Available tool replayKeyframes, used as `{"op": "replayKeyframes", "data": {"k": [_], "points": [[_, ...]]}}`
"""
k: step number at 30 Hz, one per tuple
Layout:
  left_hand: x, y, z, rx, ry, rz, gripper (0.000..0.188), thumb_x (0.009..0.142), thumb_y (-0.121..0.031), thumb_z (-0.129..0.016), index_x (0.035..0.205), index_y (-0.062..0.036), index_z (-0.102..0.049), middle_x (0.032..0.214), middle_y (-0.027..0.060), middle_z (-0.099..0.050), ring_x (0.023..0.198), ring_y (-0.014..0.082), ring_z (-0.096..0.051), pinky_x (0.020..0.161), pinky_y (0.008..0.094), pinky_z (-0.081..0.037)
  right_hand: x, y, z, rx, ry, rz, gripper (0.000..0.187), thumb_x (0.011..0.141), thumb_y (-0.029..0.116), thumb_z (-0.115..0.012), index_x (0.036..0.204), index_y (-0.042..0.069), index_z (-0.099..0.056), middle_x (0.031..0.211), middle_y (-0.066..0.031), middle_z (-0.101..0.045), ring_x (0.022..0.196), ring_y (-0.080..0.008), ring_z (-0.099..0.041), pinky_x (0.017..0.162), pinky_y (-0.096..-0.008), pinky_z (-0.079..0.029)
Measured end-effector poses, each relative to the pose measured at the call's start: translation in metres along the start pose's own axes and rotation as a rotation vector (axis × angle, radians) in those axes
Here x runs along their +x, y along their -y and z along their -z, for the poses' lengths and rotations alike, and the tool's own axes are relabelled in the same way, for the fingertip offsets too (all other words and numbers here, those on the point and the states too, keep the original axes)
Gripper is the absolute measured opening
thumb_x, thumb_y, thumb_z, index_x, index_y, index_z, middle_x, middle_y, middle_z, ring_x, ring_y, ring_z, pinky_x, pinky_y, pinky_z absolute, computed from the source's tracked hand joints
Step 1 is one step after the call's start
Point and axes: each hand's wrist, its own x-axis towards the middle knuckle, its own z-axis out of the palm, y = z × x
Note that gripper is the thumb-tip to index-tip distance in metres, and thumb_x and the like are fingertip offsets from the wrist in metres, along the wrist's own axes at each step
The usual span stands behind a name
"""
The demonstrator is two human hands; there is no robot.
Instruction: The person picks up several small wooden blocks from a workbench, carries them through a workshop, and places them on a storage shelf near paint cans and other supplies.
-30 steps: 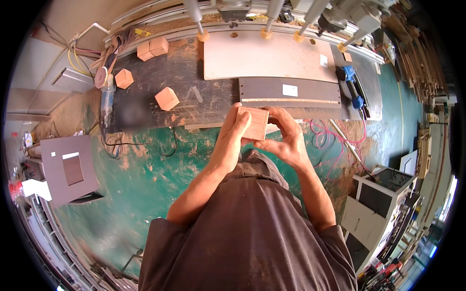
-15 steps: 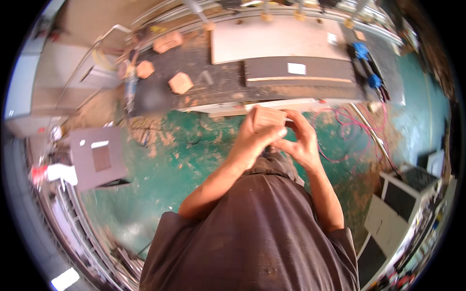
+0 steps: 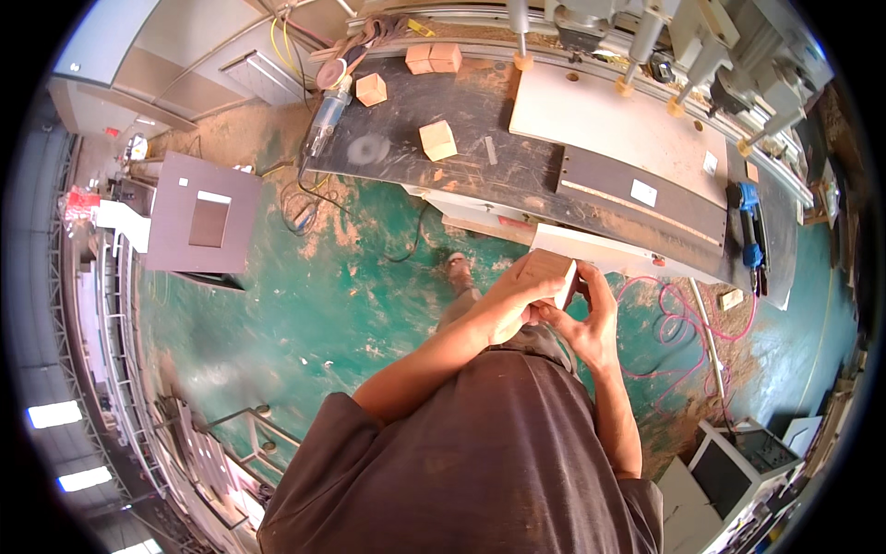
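A wooden block [image 3: 546, 266] is held in front of my waist, just off the near edge of the workbench. My left hand [image 3: 512, 303] grips it from the left, with the thumb lying across its near side. On its other side, the curled fingers of my right hand [image 3: 591, 323] rest against the block's right edge; its underside is hidden. On the dark bench top [image 3: 388, 148] lie a loose wooden block [image 3: 438, 140], a smaller-looking one [image 3: 371, 90] and a joined pair of blocks [image 3: 433, 58]. A blue angle grinder [image 3: 328, 118] lies at the bench's left end.
A pale board [image 3: 609, 120] and a dark panel [image 3: 637, 198] lie on the bench under metal press rods [image 3: 646, 42]. Blue clamps [image 3: 749, 226] sit at its right end. A pink hose [image 3: 678, 323] coils on the green floor. At left stands a brown panel [image 3: 175, 217] with a cut-out.
My view has swung, so the bench and its blocks sit further right. The block in my hands has tilted, showing a pale side. A foot has come into view at left.
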Motion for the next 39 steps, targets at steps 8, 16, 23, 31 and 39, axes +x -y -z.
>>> {"op": "replayKeyframes", "data": {"k": [8, 16, 23, 31, 39], "points": [[-0.025, -0.055, 0.116, 0.079, -0.396, -0.173, 0.084, 0.097, -0.036, -0.073, 0.156, 0.0006, -0.027, 0.148, 0.0154, -0.047, 0.127, 0.0277, -0.058, 0.099, 0.0439, -0.054, 0.105, 0.025, -0.073, -0.307, 0.067, 0.170, 0.070, 0.070, 0.013, -0.088, 0.130, -0.006, -0.058, 0.115, -0.0202, -0.067, 0.102, -0.0314, -0.068, 0.092, -0.0399, -0.056], [-0.047, -0.143, 0.287, 0.244, -0.595, -0.214, 0.081, 0.093, -0.016, -0.076, 0.155, 0.0080, -0.029, 0.153, 0.0200, -0.045, 0.124, 0.0255, -0.060, 0.094, 0.0375, -0.055, 0.264, 0.029, -0.175, -0.687, 0.221, 0.330, 0.067, 0.068, 0.010, -0.086, 0.128, -0.003, -0.060, 0.123, -0.0215, -0.064, 0.109, -0.0401, -0.064, 0.096, -0.0445, -0.054], [-0.039, -0.212, 0.376, 0.254, -0.654, -0.225, 0.085, 0.090, -0.016, -0.079, 0.154, 0.0104, -0.030, 0.152, 0.0221, -0.045, 0.129, 0.0289, -0.057, 0.099, 0.0370, -0.053, 0.329, 0.039, -0.221, -0.807, 0.470, 0.343, 0.056, 0.066, 0.001, -0.080, 0.120, -0.001, -0.064, 0.119, -0.0180, -0.066, 0.111, -0.0377, -0.064, 0.095, -0.0445, -0.056], [-0.002, -0.237, 0.371, 0.408, -0.495, -0.167, 0.076, 0.089, -0.024, -0.083, 0.147, 0.0056, -0.043, 0.151, 0.0227, -0.047, 0.131, 0.0299, -0.055, 0.103, 0.0391, -0.050, 0.353, 0.039, -0.228, -0.806, 0.603, 0.257, 0.057, 0.070, 0.000, -0.080, 0.124, 0.001, -0.062, 0.122, -0.0160, -0.065, 0.118, -0.0350, -0.062, 0.099, -0.0441, -0.054], [0.105, -0.221, 0.295, 1.245, -0.309, -0.866, 0.074, 0.067, -0.014, -0.091, 0.127, 0.0034, -0.052, 0.141, 0.0260, -0.050, 0.125, 0.0464, -0.054, 0.105, 0.0498, -0.048, 0.356, 0.038, -0.224, -0.764, 0.636, 0.270, 0.058, 0.069, 0.000, -0.081, 0.123, 0.001, -0.063, 0.122, -0.0175, -0.065, 0.117, -0.0371, -0.061, 0.099, -0.0449, -0.054]]}}
